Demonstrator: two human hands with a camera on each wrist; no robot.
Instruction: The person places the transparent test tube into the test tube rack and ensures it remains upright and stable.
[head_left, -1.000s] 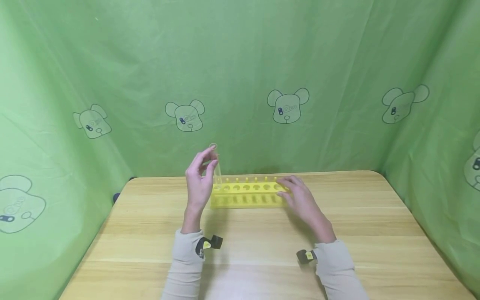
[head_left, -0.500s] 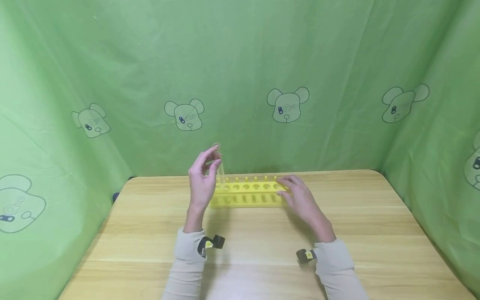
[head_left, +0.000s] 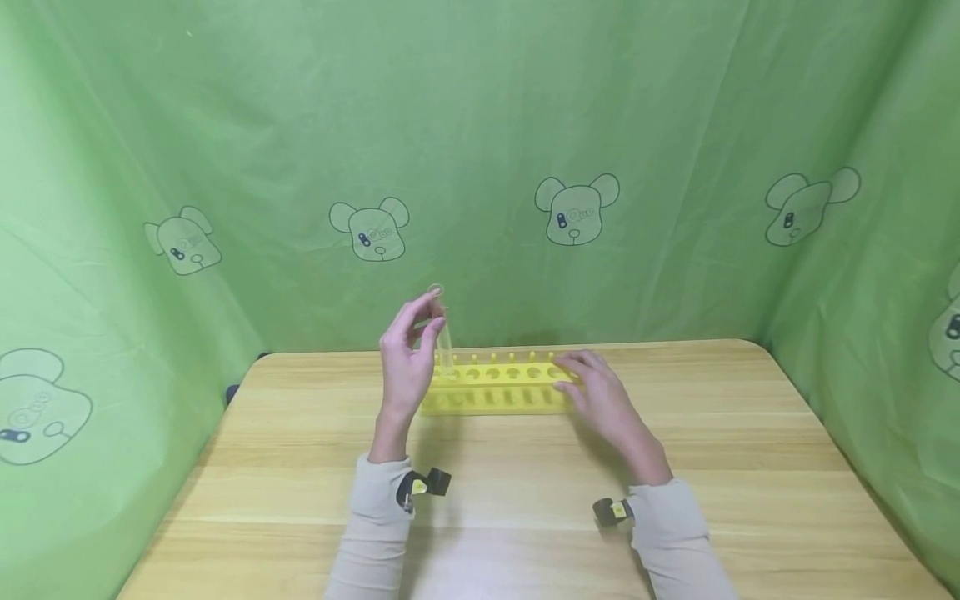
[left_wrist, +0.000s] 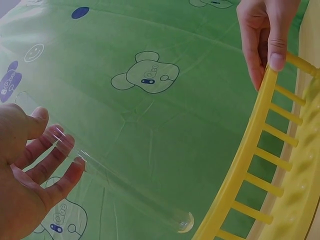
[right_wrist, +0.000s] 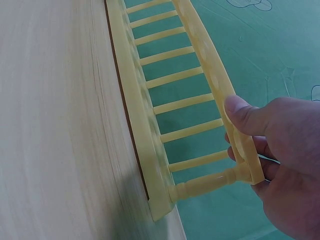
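Note:
A clear test tube slants slightly, its rounded bottom just over the left part of a yellow test tube rack. My left hand pinches the tube near its upper end between thumb and fingers. In the left wrist view the bottom of the test tube is close to the rack's top plate; whether they touch I cannot tell. My right hand grips the right end of the rack. Its thumb lies on the top plate and its fingers curl beneath, as the right wrist view shows the rack.
The rack stands near the back edge of a wooden table, with a row of holes and a row of pegs. Behind and beside it hangs a green curtain printed with bear heads. Bare tabletop lies in front of the rack.
My left hand has shifted a little to the right with the test tube, from the rack's leftmost hole towards the neighbouring one. My right hand and the rack have stayed in place.

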